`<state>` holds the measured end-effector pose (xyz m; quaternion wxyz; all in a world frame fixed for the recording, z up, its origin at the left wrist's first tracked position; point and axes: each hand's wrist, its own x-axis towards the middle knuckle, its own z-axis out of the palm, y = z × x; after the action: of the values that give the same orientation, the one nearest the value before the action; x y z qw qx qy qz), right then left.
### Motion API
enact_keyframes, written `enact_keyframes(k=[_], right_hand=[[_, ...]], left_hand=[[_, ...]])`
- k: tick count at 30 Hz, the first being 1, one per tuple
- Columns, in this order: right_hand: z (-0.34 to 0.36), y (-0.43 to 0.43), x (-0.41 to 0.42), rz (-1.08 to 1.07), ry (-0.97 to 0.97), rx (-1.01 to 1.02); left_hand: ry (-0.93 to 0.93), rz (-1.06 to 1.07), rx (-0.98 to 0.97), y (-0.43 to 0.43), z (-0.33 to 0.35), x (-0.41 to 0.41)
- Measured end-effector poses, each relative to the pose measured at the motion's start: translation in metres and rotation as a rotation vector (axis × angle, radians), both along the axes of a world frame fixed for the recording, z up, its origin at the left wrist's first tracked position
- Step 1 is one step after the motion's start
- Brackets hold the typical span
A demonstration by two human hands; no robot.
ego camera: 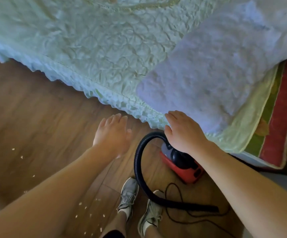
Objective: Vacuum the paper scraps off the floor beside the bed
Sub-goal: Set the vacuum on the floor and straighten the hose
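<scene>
A small red and black vacuum cleaner stands on the wooden floor next to the bed. Its black ribbed hose loops left and back, ending near my right shoe. Small white paper scraps lie scattered over the floor at the left and near my feet. My right hand hovers just above the vacuum's top, fingers straight, holding nothing. My left hand is stretched out over the floor, fingers straight, empty.
The bed's pale green quilted cover hangs to the floor, with a lilac fluffy blanket on top. A thin black power cord curls on the floor by my grey shoes. A red-edged mattress shows at the right.
</scene>
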<state>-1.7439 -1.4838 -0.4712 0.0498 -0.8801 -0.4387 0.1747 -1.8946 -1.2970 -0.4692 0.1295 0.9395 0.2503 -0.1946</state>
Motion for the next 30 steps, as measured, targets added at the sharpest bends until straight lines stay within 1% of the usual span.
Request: enact_keyframes(k=[4,13,21,30], right_hand=[[-0.047,0.003,-0.009,0.083,0.067,-0.004],[-0.145,0.021,-0.028,0.242,0.121,-0.053],[-0.211,0.029,-0.043,0.299,0.208,-0.085],[-0.268,0.039,-0.05,0.425,0.208,-0.119]], left_hand=[[0.006,0.069,-0.061,-0.004,-0.044,-0.017],[0.033,0.168,-0.161,-0.018,-0.142,-0.05],[0.04,0.238,-0.256,-0.024,-0.214,-0.07],[0.083,0.269,-0.363,-0.044,-0.273,-0.081]])
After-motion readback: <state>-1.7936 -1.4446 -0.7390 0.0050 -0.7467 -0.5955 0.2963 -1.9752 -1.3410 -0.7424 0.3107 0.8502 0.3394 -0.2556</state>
